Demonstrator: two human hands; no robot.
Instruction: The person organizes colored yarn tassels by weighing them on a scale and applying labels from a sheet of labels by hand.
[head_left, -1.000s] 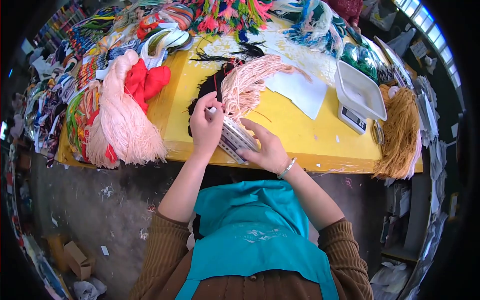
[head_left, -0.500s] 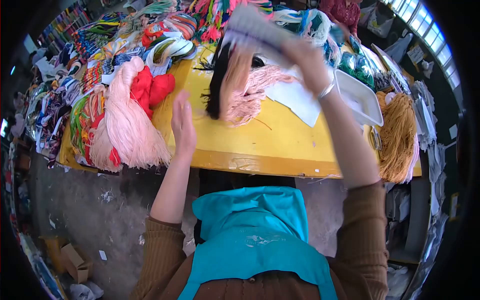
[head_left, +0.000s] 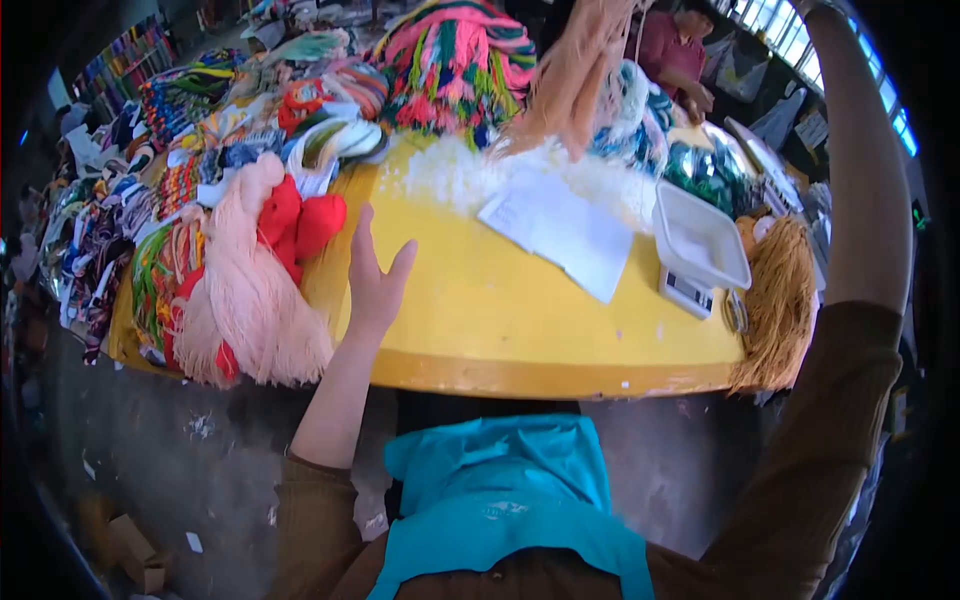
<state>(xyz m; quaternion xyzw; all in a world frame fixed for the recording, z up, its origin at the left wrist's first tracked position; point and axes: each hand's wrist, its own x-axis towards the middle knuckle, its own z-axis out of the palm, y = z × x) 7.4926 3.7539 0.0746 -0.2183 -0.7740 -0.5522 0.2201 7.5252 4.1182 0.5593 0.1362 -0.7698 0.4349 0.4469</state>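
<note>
Table (head_left: 490,315) between peach yarn (head_left: 578,85) and floor (head_left: 235,480)

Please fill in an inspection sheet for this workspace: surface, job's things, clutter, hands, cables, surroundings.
Surface: yellow table, whitish patch towards the far side.
Job's things: peach strands hang at the top, upper end out of view.
Clutter: pale pink yarn and red yarn at left; white paper mid-table; white tray and brown yarn at right.
Hands: left hand open, holding nothing visible, nearest the red yarn; right hand raised, mostly cut off, grip unclear.
Cables: nothing seen.
Surroundings: another person beyond the table; cardboard box on the floor.
</note>
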